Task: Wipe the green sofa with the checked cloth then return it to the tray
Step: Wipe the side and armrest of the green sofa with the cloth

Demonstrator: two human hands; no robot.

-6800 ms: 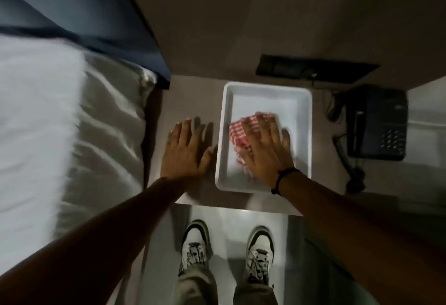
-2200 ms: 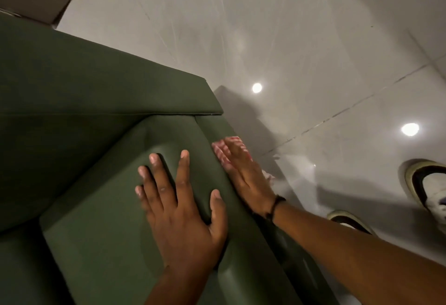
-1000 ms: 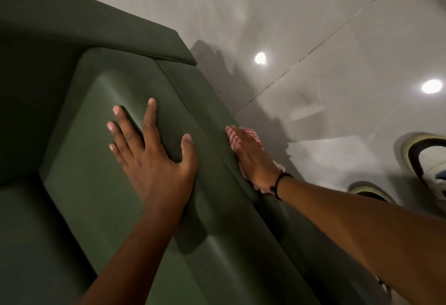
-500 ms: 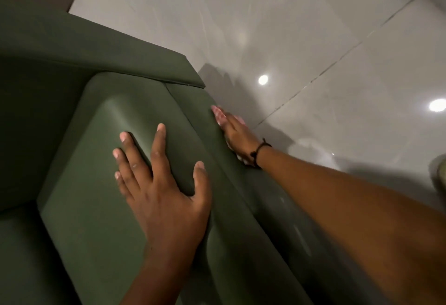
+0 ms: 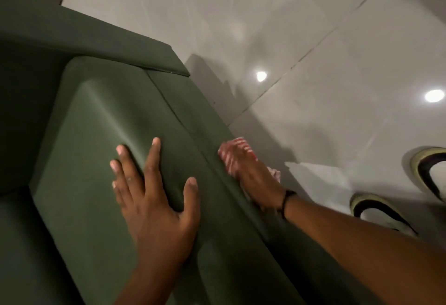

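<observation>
The green sofa [image 5: 91, 150] fills the left half of the view, seen from above. My left hand [image 5: 154, 196] lies flat on the top of its padded arm, fingers spread, holding nothing. My right hand [image 5: 255, 179] presses the red-and-white checked cloth [image 5: 237, 147] against the outer side of the sofa's arm. The cloth shows past my fingertips and a bit under the palm. A black band circles my right wrist. The tray is out of view.
Glossy pale floor tiles [image 5: 313, 39] lie to the right of the sofa, with light reflections on them. My two shoes [image 5: 376, 210] stand at the right edge, close to the sofa's side.
My right hand has slid the cloth back along the sofa's outer side toward me since half a second ago. More of the cloth shows now. My left hand stays flat on the arm.
</observation>
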